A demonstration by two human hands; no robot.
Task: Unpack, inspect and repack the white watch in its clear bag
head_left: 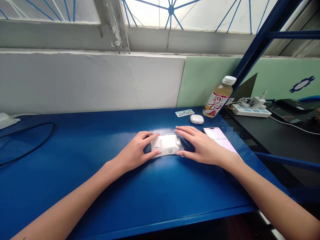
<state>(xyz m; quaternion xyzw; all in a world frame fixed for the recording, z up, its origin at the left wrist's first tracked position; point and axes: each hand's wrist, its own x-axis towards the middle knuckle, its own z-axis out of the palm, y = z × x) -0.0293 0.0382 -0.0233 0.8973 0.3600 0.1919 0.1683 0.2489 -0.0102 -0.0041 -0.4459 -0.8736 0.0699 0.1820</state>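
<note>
White item (pixel 166 142) inside clear plastic bag (pixel 179 145), between spread fingers (pixel 184 134).

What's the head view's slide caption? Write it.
Left hand and right hand flank a white packet on a blue table.

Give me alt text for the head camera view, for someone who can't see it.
A person's left hand and right hand touch opposite ends of a small white packet on a blue tabletop. Toward the right are a phone, a white case, a card and a capped bottle.
</note>
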